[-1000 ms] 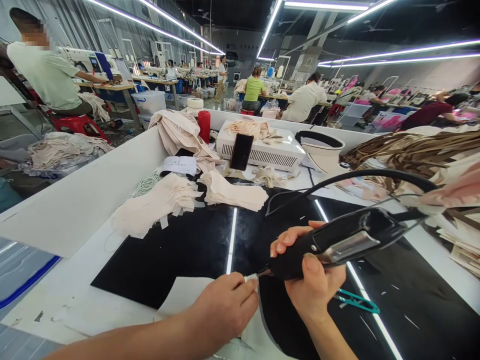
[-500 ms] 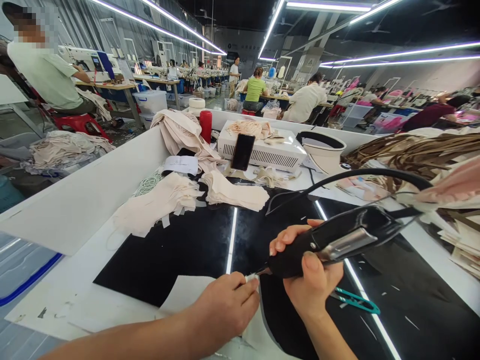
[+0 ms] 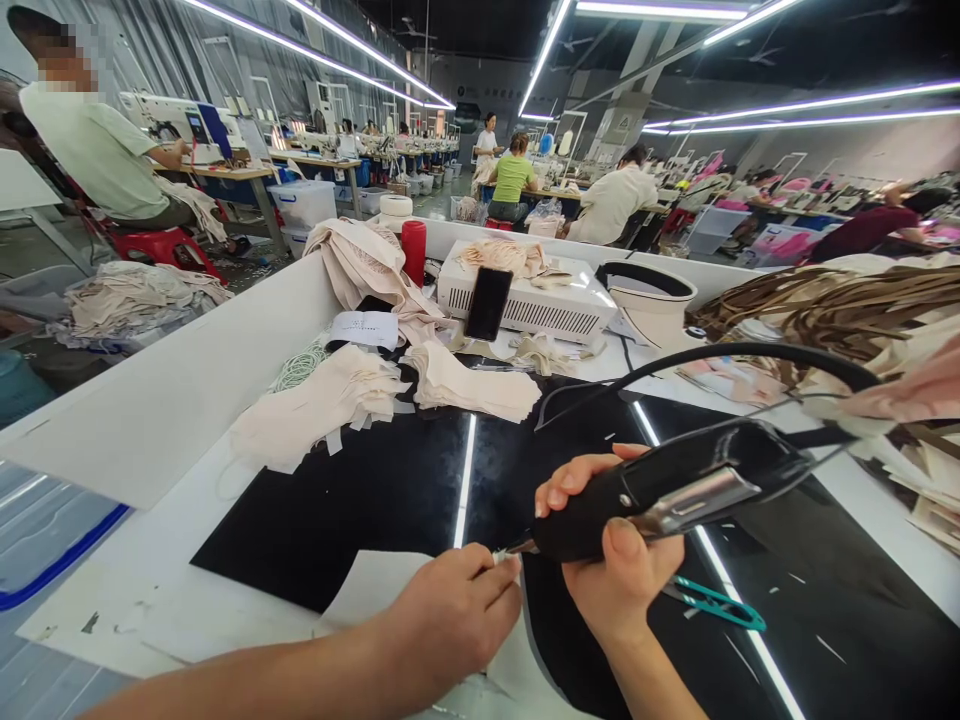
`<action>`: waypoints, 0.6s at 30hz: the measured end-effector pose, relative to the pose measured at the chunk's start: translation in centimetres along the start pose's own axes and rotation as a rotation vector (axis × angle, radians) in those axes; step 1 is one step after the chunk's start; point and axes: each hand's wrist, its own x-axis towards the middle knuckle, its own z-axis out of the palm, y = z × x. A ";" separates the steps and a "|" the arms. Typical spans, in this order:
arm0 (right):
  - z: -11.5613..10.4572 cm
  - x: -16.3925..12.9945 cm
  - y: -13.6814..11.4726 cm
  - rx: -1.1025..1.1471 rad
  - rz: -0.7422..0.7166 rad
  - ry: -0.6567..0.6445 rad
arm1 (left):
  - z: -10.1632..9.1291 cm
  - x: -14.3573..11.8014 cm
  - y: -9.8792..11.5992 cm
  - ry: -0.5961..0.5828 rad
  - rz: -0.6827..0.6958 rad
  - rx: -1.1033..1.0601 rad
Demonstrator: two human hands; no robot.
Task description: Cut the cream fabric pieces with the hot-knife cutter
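Note:
My right hand (image 3: 626,565) is wrapped round a black corded handheld tool (image 3: 592,510) with a thin metal tip. That tip points left and meets the fingertips of my left hand (image 3: 457,610). Between my left thumb and fingers a small white piece (image 3: 501,556) is pinched, mostly hidden; its material I cannot make out. A pale sheet (image 3: 375,585) with a curved edge lies under my left hand on the black board (image 3: 300,540). Teal thread snips (image 3: 720,605) rest on the board, right of my right wrist.
Stacks of cream fabric pieces (image 3: 476,385) lie across the board's far side. Behind them stand a phone (image 3: 489,303), a white vented box (image 3: 540,300) and a red cylinder (image 3: 413,252). The tool's cable (image 3: 720,350) arches to the right, near brown straps (image 3: 810,300). People sit at sewing tables beyond.
Both hands hold almost the same pose, with the tool tip still at my left fingertips. The view has shifted slightly. A standing person in the background has moved a little to the right.

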 end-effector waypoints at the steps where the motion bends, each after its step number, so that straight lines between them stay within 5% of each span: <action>1: 0.0 0.0 0.0 0.001 -0.001 -0.001 | 0.0 0.0 0.0 0.001 -0.002 0.000; 9: 0.1 -0.2 0.3 -0.027 0.008 -0.007 | 0.1 0.0 -0.1 -0.004 -0.004 0.005; 14: -0.2 0.4 -0.4 -0.068 0.001 0.010 | -0.4 -0.2 -0.8 -0.193 0.021 -0.032; 18: -0.8 0.8 -2.4 -0.090 -0.011 0.068 | -1.3 -0.1 -2.4 -0.354 -0.098 -0.075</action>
